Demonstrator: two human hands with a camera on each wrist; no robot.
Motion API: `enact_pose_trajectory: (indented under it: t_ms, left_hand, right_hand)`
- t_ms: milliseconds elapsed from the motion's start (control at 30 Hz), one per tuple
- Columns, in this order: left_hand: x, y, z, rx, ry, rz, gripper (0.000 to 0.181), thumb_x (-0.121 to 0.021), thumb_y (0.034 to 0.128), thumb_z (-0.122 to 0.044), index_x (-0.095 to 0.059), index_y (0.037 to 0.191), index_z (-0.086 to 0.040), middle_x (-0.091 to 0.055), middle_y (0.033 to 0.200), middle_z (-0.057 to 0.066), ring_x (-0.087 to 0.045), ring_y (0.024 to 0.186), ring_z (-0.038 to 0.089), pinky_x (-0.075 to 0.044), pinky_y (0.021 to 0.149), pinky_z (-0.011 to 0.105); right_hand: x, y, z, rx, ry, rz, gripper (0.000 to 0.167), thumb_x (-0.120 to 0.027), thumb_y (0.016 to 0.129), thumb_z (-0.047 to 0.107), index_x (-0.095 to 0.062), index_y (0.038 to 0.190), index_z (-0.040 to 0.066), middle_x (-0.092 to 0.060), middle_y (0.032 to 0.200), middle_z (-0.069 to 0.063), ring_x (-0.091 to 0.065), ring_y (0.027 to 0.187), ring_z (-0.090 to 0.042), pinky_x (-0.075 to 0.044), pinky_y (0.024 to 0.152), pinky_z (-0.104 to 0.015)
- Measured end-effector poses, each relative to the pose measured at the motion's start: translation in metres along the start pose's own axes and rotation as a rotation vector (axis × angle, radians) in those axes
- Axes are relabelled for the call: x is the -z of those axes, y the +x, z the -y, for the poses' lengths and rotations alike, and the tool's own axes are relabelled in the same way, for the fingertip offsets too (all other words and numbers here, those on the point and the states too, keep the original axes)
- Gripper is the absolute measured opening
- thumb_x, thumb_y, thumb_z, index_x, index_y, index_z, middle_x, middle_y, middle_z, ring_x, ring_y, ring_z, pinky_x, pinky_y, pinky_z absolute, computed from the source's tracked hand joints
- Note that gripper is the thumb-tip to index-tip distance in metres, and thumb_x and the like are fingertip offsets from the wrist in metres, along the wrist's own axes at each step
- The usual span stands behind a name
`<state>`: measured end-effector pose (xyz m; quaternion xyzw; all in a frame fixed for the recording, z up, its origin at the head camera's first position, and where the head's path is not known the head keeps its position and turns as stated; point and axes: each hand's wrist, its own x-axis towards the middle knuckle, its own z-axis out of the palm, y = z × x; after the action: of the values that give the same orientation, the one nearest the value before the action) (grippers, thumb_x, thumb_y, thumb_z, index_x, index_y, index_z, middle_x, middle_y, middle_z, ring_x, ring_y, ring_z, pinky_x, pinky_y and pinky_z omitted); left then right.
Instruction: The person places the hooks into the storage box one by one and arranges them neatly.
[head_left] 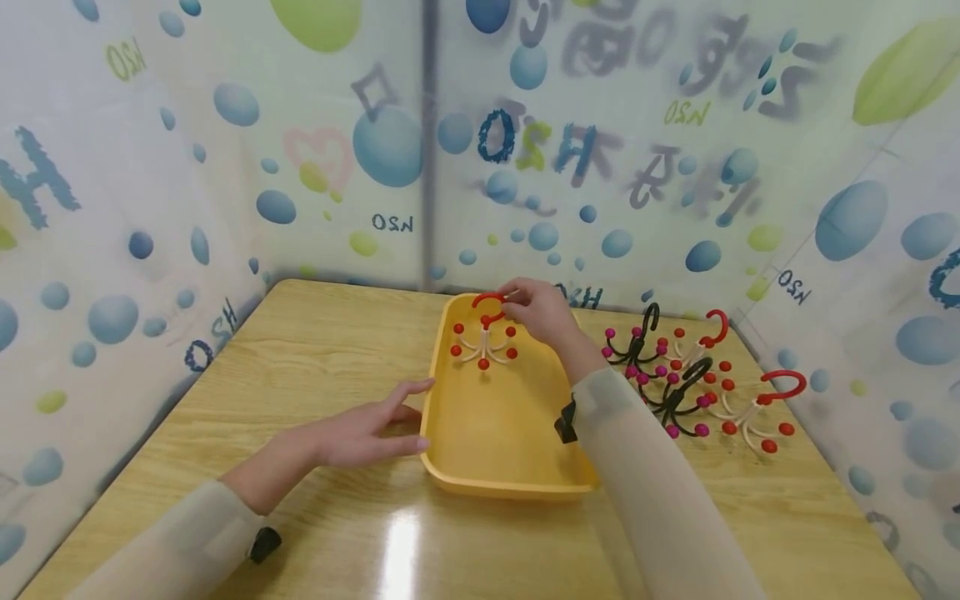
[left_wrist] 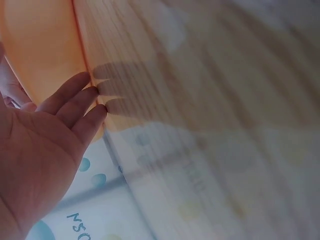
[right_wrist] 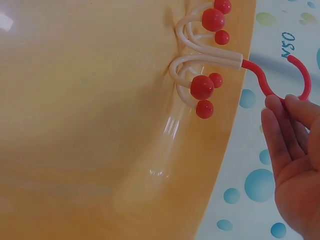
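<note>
A yellow plastic tray (head_left: 510,442) lies on the wooden table. At its far end is a claw-shaped hook hanger (head_left: 485,338) with a red hook, pale curved arms and red ball tips. My right hand (head_left: 546,315) pinches the red hook between thumb and fingers; in the right wrist view the hanger's pale arms (right_wrist: 220,57) are over the tray, and whether they touch its floor I cannot tell. On the tray's left side, my left hand (head_left: 360,433) rests with fingertips against the rim. Its extended fingers show in the left wrist view (left_wrist: 77,102).
Right of the tray lie several more hook hangers: black ones (head_left: 671,402) with magenta tips and pale ones (head_left: 744,421) with red hooks. The wooden table (head_left: 330,350) extends left of the tray. A patterned curtain (head_left: 315,217) closes in the back and sides.
</note>
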<state>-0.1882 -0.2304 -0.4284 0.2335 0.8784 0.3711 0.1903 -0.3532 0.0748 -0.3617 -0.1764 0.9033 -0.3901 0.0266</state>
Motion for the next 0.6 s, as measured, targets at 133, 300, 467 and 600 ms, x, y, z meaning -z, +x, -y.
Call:
enact_pose_trajectory:
  t_ms: [133,300,467,600]
  left_hand:
    - [0.000,0.000,-0.001,0.006,-0.009,0.004,0.088,-0.064,0.1079,-0.058,-0.013,0.175,-0.033,-0.061,0.161,0.014,-0.051,0.155,0.041,-0.034,0.128,0.068]
    - [0.000,0.001,0.000,0.005,-0.017,0.009,0.088,-0.065,0.1079,-0.057,-0.013,0.175,-0.032,-0.061,0.161,0.014,-0.052,0.153,0.042,-0.035,0.128,0.069]
    - [0.000,0.001,0.000,-0.003,-0.022,0.009,0.088,-0.065,0.1082,-0.056,-0.013,0.175,-0.031,-0.063,0.159,0.013,-0.053,0.153,0.041,-0.035,0.128,0.068]
    - [0.002,0.000,0.000,-0.001,-0.023,0.012,0.089,-0.065,0.1083,-0.056,-0.013,0.175,-0.029,-0.063,0.159,0.012,-0.053,0.153,0.041,-0.035,0.128,0.069]
  right_hand:
    - [0.000,0.000,-0.001,-0.007,0.019,-0.001,0.025,-0.066,0.112,0.017,-0.070,0.137,0.014,-0.075,0.131,-0.016,-0.076,0.116,-0.040,-0.063,0.103,-0.048]
    - [0.000,0.000,-0.002,-0.011,0.023,0.004,0.029,-0.067,0.111,0.018,-0.070,0.140,0.016,-0.074,0.135,-0.014,-0.076,0.117,-0.039,-0.063,0.103,-0.048]
    - [0.008,-0.006,-0.002,0.005,0.009,-0.001,0.037,-0.068,0.110,0.017,-0.066,0.148,0.016,-0.072,0.144,-0.014,-0.075,0.118,-0.034,-0.063,0.104,-0.048]
    - [0.023,-0.015,-0.001,0.019,-0.018,-0.014,0.039,-0.069,0.110,0.017,-0.066,0.149,0.017,-0.072,0.145,-0.015,-0.076,0.117,-0.035,-0.065,0.101,-0.047]
